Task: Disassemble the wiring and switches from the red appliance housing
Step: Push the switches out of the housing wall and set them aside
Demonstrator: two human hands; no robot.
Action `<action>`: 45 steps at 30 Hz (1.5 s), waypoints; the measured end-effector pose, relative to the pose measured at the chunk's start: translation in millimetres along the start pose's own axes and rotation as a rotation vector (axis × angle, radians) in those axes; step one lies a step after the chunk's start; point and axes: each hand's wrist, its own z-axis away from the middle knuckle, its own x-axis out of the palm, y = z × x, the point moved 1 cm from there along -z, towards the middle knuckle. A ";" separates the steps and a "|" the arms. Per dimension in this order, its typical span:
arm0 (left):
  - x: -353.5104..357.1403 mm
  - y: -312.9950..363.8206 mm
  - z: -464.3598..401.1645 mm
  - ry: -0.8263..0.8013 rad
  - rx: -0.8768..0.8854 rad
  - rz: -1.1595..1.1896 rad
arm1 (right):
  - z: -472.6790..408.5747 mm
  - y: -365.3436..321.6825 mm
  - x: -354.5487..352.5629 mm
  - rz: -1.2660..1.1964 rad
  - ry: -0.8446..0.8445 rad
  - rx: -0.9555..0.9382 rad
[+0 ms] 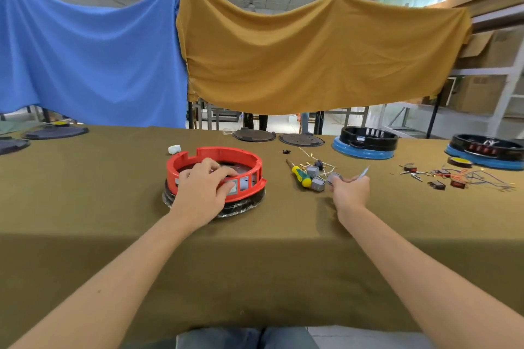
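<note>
The red ring-shaped housing (235, 156) sits on a black base in the middle of the olive cloth table. My left hand (202, 187) rests on its near rim, fingers curled over the wall beside grey switch slots (243, 183). My right hand (351, 191) hovers to the right and pinches a thin grey tool (363, 173), touching a grey switch (334, 177). Two more grey switches (316, 178) with pale wires lie beside a yellow-green screwdriver (300, 176).
Two black-and-blue housings (365, 142) (487, 150) stand at the back right, with loose red switches and coloured wires (465, 178) before them. Black round plates (253, 134) lie at the back. A white lump (174, 149) sits behind the red housing. Blue and ochre cloths hang behind.
</note>
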 end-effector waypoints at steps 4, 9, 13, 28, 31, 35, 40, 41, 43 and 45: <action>16.7 1.7 17.8 0.156 0.027 -0.061 | -13.9 8.5 -3.4 0.024 0.012 -0.002; 21.5 -2.8 20.5 0.184 -0.033 -0.051 | -17.4 11.4 -7.2 -0.135 -0.036 0.069; 21.1 0.3 22.0 0.136 -0.092 -0.091 | -14.3 8.9 -11.3 -0.261 -0.049 0.121; 12.5 -14.5 14.1 0.057 -0.003 0.123 | 20.4 0.6 -7.5 0.103 -0.433 -0.380; 12.3 -14.4 14.6 0.052 -0.001 0.092 | 31.8 -3.8 -2.5 -0.063 -0.443 -0.299; 12.3 -13.6 16.7 0.061 -0.003 0.089 | 68.1 -21.7 21.5 -0.136 -0.540 -0.367; 10.1 -15.2 16.7 0.049 -0.031 0.066 | 118.6 -59.8 59.1 0.015 -0.763 -0.678; 10.3 -15.6 16.7 0.043 -0.035 0.064 | 124.4 -65.6 64.4 0.045 -0.792 -0.717; 11.2 -17.2 16.0 0.030 -0.038 0.058 | 130.7 -73.1 72.1 0.105 -0.832 -0.748; 12.3 -18.5 15.0 0.035 -0.033 0.049 | 132.3 -75.7 77.0 0.207 -0.846 -0.781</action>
